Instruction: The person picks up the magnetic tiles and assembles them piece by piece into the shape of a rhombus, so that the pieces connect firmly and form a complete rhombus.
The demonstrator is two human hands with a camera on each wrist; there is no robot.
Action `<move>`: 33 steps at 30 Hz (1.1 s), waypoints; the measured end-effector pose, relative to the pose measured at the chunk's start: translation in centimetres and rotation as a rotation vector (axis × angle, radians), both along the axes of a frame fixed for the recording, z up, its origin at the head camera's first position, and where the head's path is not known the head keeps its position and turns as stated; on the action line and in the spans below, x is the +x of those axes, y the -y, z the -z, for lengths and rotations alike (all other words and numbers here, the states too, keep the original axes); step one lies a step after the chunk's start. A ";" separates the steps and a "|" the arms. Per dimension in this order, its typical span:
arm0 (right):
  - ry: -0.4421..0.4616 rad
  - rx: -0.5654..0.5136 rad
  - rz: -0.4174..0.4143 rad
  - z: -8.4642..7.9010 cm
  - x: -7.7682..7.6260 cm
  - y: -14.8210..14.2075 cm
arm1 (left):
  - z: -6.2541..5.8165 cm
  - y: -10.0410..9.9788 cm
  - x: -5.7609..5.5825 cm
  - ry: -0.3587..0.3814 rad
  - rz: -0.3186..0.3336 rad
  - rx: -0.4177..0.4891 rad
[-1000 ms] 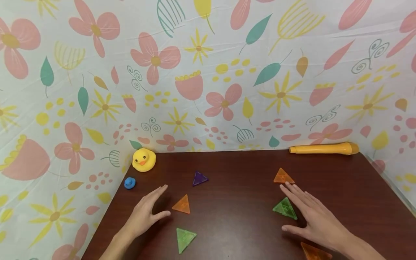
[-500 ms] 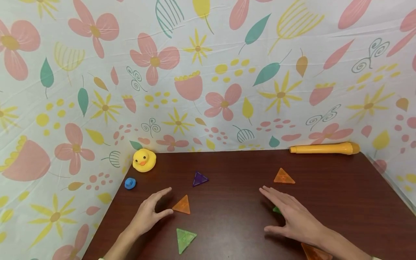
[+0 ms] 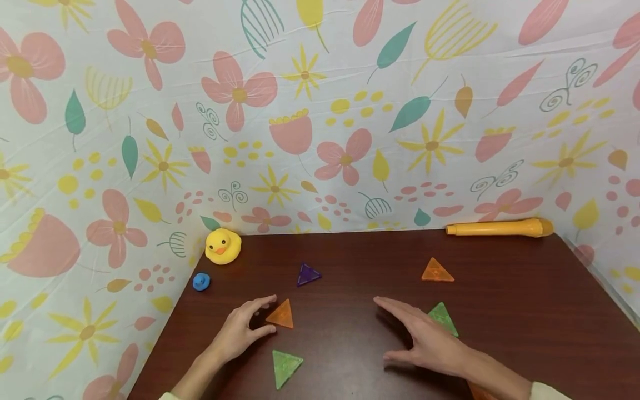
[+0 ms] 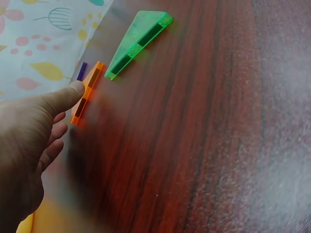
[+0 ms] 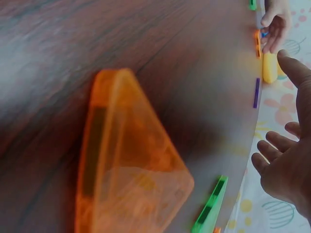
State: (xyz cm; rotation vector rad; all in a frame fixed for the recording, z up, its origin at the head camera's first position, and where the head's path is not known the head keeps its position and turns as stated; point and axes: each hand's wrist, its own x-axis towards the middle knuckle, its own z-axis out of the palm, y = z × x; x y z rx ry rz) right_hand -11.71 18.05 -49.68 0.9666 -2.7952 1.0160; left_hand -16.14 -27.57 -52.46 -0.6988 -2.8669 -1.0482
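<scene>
My left hand (image 3: pixel 239 332) is held over the left side of the table, thumb and fingers spread apart around the near corner of a translucent orange triangle tile (image 3: pixel 282 314). Nothing is gripped in it. A light green triangle tile (image 3: pixel 286 367) lies just nearer to me, and a purple one (image 3: pixel 308 274) lies farther back. My right hand (image 3: pixel 431 340) hovers right of the middle with fingers extended and holds nothing. It partly covers a green triangle tile (image 3: pixel 444 318). Under the right forearm shows a large orange triangle tile (image 5: pixel 141 165), mostly hidden in the head view.
Another orange triangle tile (image 3: pixel 437 271) lies at the back right. A yellow rubber duck (image 3: pixel 222 246) and a small blue duck (image 3: pixel 201 281) sit at the left edge. A yellow toy microphone (image 3: pixel 500 228) lies along the back edge, against a flower-print cloth (image 3: pixel 350 83).
My right hand has moved left, from beside the green tile toward the middle. My left hand has shifted slightly right, closer about the orange tile. The tiles stay where they were.
</scene>
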 end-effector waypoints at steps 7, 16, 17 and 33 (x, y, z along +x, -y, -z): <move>0.044 -0.043 -0.056 0.3 -0.4 1.0 | 0.2 -0.5 -0.1 0.002 0.018 0.009; 0.063 -0.076 -0.090 0.1 -1.9 2.4 | 0.4 -1.0 -0.5 -0.033 0.029 0.006; 0.065 -0.076 -0.088 0.1 -2.0 2.5 | 0.4 -1.1 -0.6 -0.034 0.032 0.009; 0.036 -0.078 -0.091 0.2 -3.4 3.9 | 0.3 -2.9 -0.9 0.003 0.078 0.009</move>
